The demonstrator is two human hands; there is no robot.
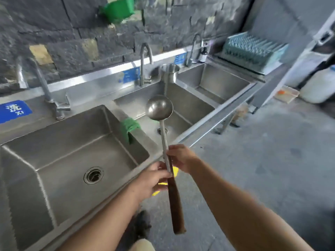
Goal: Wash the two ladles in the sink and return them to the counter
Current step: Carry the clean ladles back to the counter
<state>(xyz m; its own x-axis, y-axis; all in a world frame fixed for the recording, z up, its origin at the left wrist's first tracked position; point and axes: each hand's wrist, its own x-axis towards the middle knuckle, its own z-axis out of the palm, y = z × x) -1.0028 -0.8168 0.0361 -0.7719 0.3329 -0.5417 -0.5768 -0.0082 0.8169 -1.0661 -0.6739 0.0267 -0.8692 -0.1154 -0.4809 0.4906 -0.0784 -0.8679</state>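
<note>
We see a person at a steel sink unit, holding a ladle [164,138] in the air with both hands above the unit's front rim. The left grip [155,180] is curled round the ladle where the metal shaft meets the dark wooden handle [175,205]. The right grip [181,158] pinches the shaft just above it. The two hands are almost touching. The ladle stands steeply, its round bowl [159,106] uppermost and in front of the middle basin [192,105]. The wooden end points down toward the grey floor [272,160].

Something yellow [175,171] shows behind the left fingers; we cannot tell what it is.

To the left lies the near basin [63,134], with a round drain [93,175] in its bottom. A green cloth [129,126] hangs over the divider between the near and middle basins. A steel cup [169,69] stands on the divider between the middle basin and the far basin [217,82]. Each basin has its own faucet: one [52,100] at the near basin, a curved one [145,58] at the middle and a third [195,48] at the far one.

Beyond the far basin, a blue-green dish rack [253,49] rests on the tabletop. A white jug [320,86] stands on the floor at the right. A blue sign [14,110] marks the rim at the left, and a green container [119,9] hangs on the dark stone wall [54,24].
</note>
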